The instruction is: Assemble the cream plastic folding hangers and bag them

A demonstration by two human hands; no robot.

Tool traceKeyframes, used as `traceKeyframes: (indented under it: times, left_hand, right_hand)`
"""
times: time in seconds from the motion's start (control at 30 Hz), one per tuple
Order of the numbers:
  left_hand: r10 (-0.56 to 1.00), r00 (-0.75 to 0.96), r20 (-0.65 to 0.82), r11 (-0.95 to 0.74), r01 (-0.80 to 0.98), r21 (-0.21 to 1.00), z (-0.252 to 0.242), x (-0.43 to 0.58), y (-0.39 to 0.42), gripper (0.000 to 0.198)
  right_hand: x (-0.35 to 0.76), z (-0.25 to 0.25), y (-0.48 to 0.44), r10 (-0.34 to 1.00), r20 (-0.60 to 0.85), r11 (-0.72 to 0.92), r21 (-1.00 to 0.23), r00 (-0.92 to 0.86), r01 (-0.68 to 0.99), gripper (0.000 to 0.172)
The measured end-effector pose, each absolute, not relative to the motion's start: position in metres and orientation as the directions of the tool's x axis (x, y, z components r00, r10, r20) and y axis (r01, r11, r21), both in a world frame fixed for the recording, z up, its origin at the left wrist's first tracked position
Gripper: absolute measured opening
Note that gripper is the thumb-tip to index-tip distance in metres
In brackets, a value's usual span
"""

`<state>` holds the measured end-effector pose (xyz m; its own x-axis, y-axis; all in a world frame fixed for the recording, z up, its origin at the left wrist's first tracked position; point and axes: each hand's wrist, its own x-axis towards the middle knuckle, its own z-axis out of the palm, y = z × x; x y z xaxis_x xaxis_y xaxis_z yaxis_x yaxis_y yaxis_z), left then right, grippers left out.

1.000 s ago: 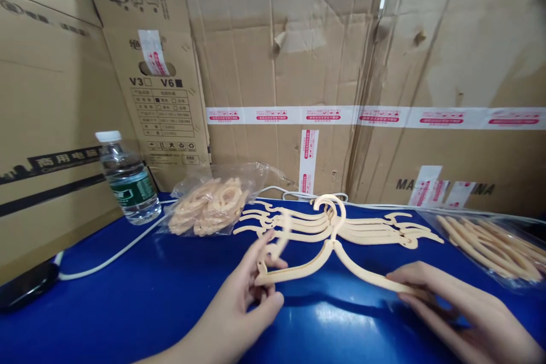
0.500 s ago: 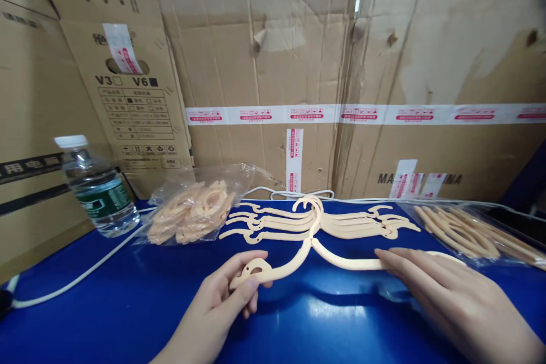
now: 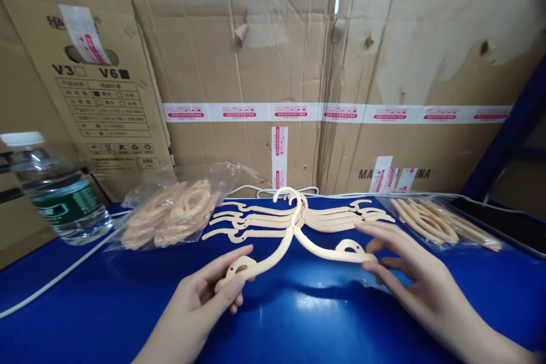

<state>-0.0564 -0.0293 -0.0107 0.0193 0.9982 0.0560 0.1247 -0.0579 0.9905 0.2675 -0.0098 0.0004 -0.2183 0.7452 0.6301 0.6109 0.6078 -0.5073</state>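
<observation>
A pale hanger (image 3: 294, 231) is held above the desk (image 3: 140, 278), hook uppermost, in front of other hangers (image 3: 333, 221) laid out in a row. Its left end is pinched between the thumb and fingers of the left hand (image 3: 205, 298). At its right tip, the thumb and fingers of the right hand (image 3: 420, 273) are spread fairly wide; whether the tip is gripped cannot be told. The row is flanked by two clear bags, with rounded parts in the left bag (image 3: 179, 213) and long parts in the right bag (image 3: 426, 222)
</observation>
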Motion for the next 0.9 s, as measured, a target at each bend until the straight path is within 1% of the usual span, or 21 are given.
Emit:
traceKeyframes:
  times: [0.07,0.17,0.23,0.3,0.4,0.47,0.53,0.6,0.7,0.77,0.83,0.9]
  left_hand:
    - [0.998,-0.026,0.054,-0.051,0.106,0.993,-0.007,-0.053,-0.031,0.052]
    - [0.995,-0.098,0.027,-0.024,0.033,0.999,-0.001,-0.048,-0.035,0.054]
    - [0.994,-0.112,-0.001,-0.003,-0.032,0.999,0.002,-0.045,-0.036,0.058]
    - [0.995,-0.097,-0.006,0.000,-0.061,0.998,0.001,-0.043,-0.036,0.060]
    - [1.000,-0.025,0.001,-0.003,-0.047,0.999,-0.003,-0.040,-0.035,0.056]
    - [1.000,0.007,0.012,-0.011,-0.031,0.999,-0.005,-0.036,-0.035,0.052]
    - [1.000,0.020,0.015,-0.015,-0.019,1.000,-0.006,-0.032,-0.037,0.049]
    - [0.999,0.033,0.009,-0.008,-0.024,1.000,-0.005,-0.028,-0.041,0.047]
    - [0.999,0.040,0.036,-0.034,-0.058,0.998,-0.004,-0.024,-0.045,0.046]
    - [0.997,0.031,0.073,-0.070,-0.091,0.993,-0.005,-0.023,-0.047,0.043]
    - [0.995,0.017,0.100,-0.098,-0.117,0.988,-0.004,-0.024,-0.049,0.036]
    - [0.992,0.025,0.125,-0.123,-0.078,0.989,-0.002,-0.024,-0.051,0.028]
  right_hand:
    - [0.268,0.005,-0.007,0.833,0.526,0.530,-0.666,-0.173,0.525,0.031]
    - [0.271,0.010,-0.003,0.905,0.399,0.423,-0.801,-0.147,0.424,0.036]
    - [0.271,0.011,-0.001,0.933,0.332,0.359,-0.856,-0.137,0.371,0.038]
    - [0.268,0.008,-0.001,0.959,0.249,0.279,-0.911,-0.133,0.304,0.037]
    - [0.256,0.000,-0.007,0.973,0.145,0.164,-0.982,-0.178,0.094,0.039]
    - [0.246,-0.003,-0.014,0.968,0.104,0.090,-0.993,-0.230,-0.071,0.043]
    - [0.237,-0.004,-0.022,0.956,0.073,0.025,-0.985,-0.283,-0.168,0.041]
    - [0.231,-0.001,-0.031,0.932,0.078,0.017,-0.985,-0.353,-0.172,0.033]
    - [0.228,0.003,-0.042,0.850,0.113,0.099,-0.994,-0.515,-0.054,0.021]
    - [0.229,0.004,-0.047,0.790,0.111,0.152,-0.988,-0.603,0.017,0.023]
    - [0.233,0.003,-0.051,0.765,0.088,0.179,-0.981,-0.638,0.079,0.030]
    - [0.236,0.003,-0.052,0.754,0.049,0.195,-0.969,-0.655,0.153,0.033]
